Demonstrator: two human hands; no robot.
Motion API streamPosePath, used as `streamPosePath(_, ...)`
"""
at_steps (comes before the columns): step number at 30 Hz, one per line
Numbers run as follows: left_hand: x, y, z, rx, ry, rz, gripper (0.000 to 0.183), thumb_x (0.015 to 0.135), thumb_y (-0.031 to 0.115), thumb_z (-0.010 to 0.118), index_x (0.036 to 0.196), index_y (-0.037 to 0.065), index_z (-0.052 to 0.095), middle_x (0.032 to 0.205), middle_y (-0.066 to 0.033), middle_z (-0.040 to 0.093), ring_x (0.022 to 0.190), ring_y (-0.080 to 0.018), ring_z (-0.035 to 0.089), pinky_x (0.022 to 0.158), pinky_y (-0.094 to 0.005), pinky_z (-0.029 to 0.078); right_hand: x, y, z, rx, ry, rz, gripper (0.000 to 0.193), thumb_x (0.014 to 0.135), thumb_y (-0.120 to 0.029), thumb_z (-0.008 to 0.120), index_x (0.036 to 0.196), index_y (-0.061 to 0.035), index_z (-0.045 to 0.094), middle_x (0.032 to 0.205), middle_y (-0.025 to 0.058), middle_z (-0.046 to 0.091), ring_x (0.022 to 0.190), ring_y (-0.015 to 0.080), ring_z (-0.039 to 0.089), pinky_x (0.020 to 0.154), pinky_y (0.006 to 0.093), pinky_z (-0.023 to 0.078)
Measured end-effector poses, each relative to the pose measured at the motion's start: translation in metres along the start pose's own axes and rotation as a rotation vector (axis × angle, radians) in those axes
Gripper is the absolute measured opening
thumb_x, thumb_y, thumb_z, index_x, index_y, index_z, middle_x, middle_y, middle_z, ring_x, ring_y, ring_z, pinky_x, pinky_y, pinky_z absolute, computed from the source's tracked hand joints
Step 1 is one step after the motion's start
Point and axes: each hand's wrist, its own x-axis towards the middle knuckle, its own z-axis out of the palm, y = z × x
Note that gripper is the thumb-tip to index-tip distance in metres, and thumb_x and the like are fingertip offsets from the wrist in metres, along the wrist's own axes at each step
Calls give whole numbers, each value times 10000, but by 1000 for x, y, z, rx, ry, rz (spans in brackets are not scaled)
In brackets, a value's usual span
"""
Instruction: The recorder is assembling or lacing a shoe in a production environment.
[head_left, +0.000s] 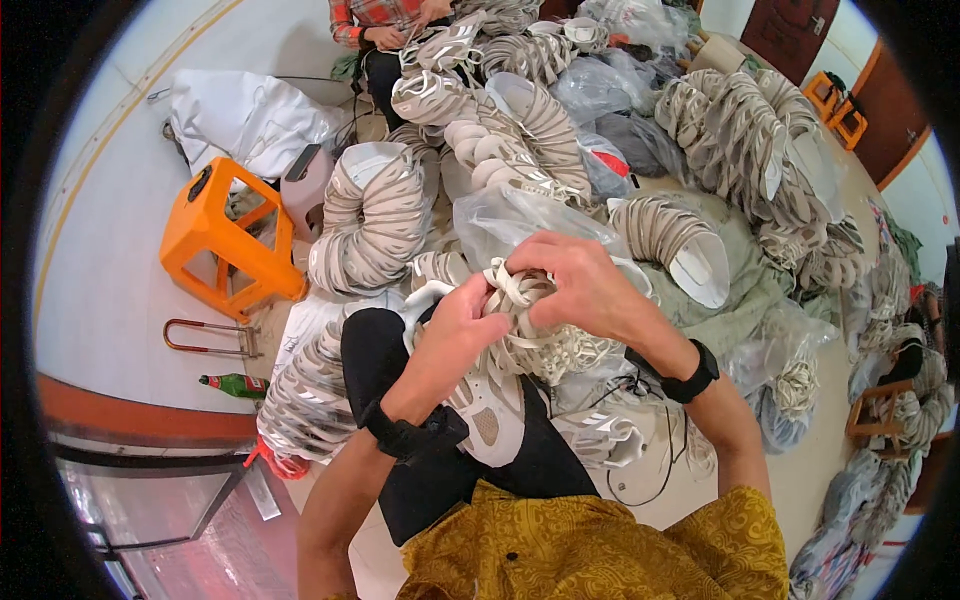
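Observation:
A bundle of cream-coloured shoelaces [562, 352] is held up over my lap, its loose loops hanging down on the right. My left hand [450, 338] pinches the bundle from the left, thumb toward the middle. From the right, my right hand [583, 287] grips the top of the same bundle with bent fingers and thumb. Under the hands, a beige and white shoe upper [488, 418] lies between my thighs, its rounded toe toward me. The bundle covers the upper's far end.
Curved stacks of shoe uppers [372, 220] stand around me, with another stack [312, 385] by my left leg. An orange stool [225, 235] and a green bottle [236, 385] are at left. Black cable [668, 470] lies on the floor at right. Another person's hand [384, 38] works at the far side.

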Motion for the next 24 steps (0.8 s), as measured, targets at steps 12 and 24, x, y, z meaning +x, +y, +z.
streamPosePath(12, -6, -2, -15, 464, 223, 125, 353, 759, 67, 529, 1092, -25, 455, 783, -57, 595, 686, -84, 521, 657, -214, 414, 13, 19, -26, -443, -22, 86, 185, 572, -191, 625, 638, -28, 568, 698, 142, 549, 655, 337, 553, 605, 392, 458)
streamPosePath(24, -52, 155, -125, 617, 462, 243, 229, 831, 135, 439, 1008, 27, 537, 746, -31, 565, 685, -109, 583, 642, -218, 458, 71, -52, -252, -600, 319, -101, 111, 687, -129, 539, 646, -38, 586, 579, -31, 510, 559, 58, 502, 511, 240, 396)
